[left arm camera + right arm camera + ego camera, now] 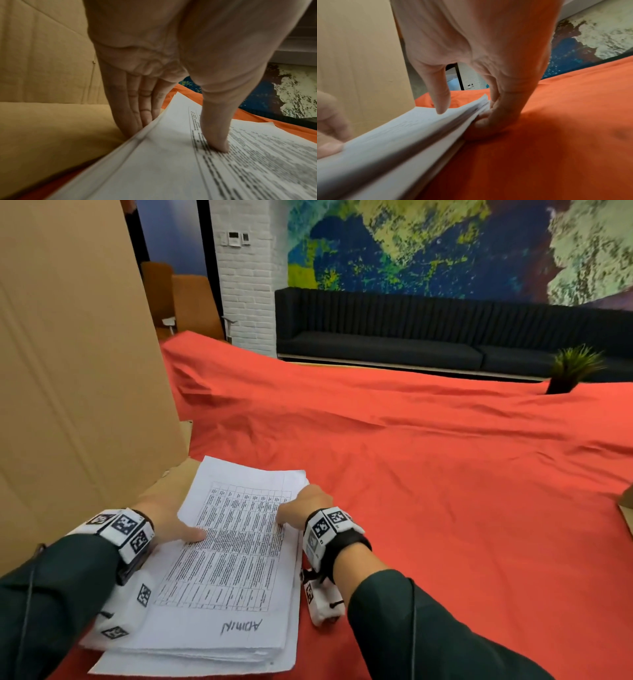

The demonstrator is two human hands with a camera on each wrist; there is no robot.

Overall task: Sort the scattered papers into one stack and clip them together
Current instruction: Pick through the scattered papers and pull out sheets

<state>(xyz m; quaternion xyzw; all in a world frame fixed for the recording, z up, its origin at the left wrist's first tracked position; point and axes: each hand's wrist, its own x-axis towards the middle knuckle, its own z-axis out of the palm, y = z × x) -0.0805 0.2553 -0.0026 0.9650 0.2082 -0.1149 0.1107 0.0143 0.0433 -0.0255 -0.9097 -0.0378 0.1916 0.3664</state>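
A thick stack of white papers [222,570] lies on the red cloth at the near left, its far left corner on a cardboard flap. The top sheet carries a printed table and handwriting. My left hand [181,529] holds the stack's left edge. Its thumb [217,135] presses on the top sheet and its straight fingers [137,108] run down beside and under the edge. My right hand [301,505] grips the right edge of the stack [419,135], thumb [440,97] over the top and curled fingers [488,121] against the side. No clip is in view.
A tall cardboard box [68,354] stands close on the left, with its flap [171,481] under the papers. Wrinkled red cloth [445,491] covers the table to the right. A small plant [572,371] sits far right; another cardboard piece [627,508] pokes in at the right edge.
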